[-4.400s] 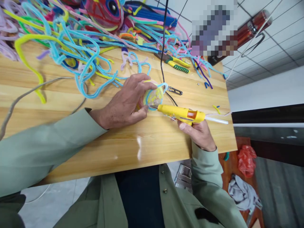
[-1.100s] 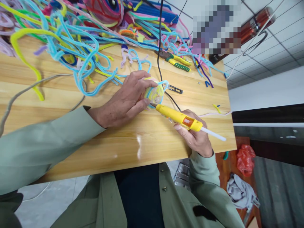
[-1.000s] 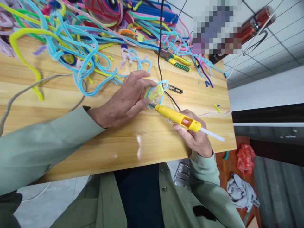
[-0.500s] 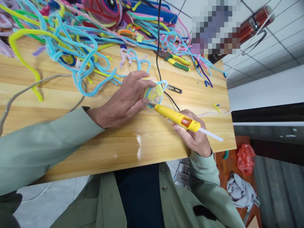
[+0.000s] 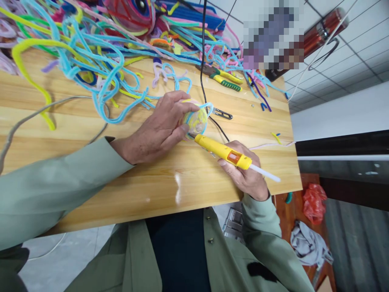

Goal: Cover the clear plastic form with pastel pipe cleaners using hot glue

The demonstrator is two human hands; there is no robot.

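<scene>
Yellow chenille is bending down in a stray pipe cleaner [image 5: 33, 42] at approx. 10 o'clock from the work, w/ a tangle of light-blue pipe cleaners [image 5: 112, 121] spreading nearer, at 9-10; prob. they're being kept over there as stock, off the working patch of the wooden table [image 5: 121, 198].

At 9 o'clock the left hand [image 5: 161, 123] is grasping a yellow-&-blue pipe-cleaner coil [image 5: 198, 120], which is sitting mid-table; thumb & index are pinching its near side, prob. to steady it & leave the top exposed. A black cord [image 5: 203, 61] is running down from 12 and passing behind.

At 1 o'clock green-&-yellow pliers [image 5: 230, 85] are lying idle; at 3, black thread snips [image 5: 224, 114] are resting just beside, prob. for quick reach.

At 4 o'clock a yellow glue gun [image 5: 223, 150] is pointing its nozzle at the coil's lower edge, by the left thumb; can't tell if it's touching. The right hand [image 5: 251, 178] is wrapping round the gun's handle, trigger finger hidden. A glue stick [image 5: 266, 173] is poking out the rear.

Far off at 2, a red flask [image 5: 328, 30] is lying partly behind a pixelated patch. No brand, label or writing is showing legibly.
</scene>
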